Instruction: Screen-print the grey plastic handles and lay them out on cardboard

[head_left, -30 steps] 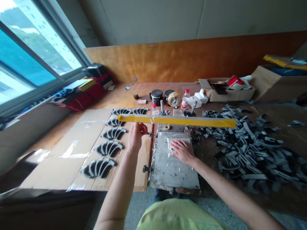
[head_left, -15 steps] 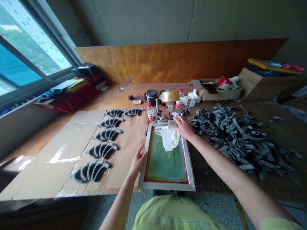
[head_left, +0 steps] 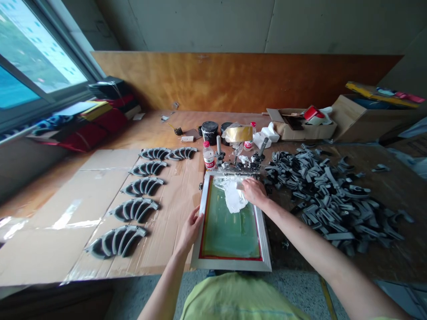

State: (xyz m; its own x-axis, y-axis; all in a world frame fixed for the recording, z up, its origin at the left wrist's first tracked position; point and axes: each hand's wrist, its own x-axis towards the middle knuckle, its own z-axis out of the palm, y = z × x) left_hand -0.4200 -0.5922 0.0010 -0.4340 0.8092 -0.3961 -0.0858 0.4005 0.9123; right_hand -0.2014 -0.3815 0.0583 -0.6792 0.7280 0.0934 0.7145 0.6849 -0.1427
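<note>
A silk-screen frame (head_left: 267, 242) with a silver metal border and green mesh lies in front of me, its far end at a black-spattered clamp (head_left: 240, 169). White ink (head_left: 234, 199) is spread over the far part of the mesh. My right hand (head_left: 254, 191) is closed on a small pale squeegee (head_left: 239, 186) at the ink's right side; the fingers partly cover it. At the frame's left edge, my left hand (head_left: 193, 226) grips the metal border, with its fingertips partly hidden.
Curved grey plastic parts (head_left: 133, 209) stand in rows on cardboard (head_left: 90, 191) to the left. A heap of similar parts (head_left: 327, 195) covers the right side. Behind the frame are a red-capped bottle (head_left: 208, 158), black tubs (head_left: 210, 133), a tape roll (head_left: 238, 133) and an open carton (head_left: 296, 131).
My right hand has come down and nearer from the clamp onto the squeegee and closed on it. My left hand has moved slightly nearer and closed at the frame's edge. The view has shifted a little.
</note>
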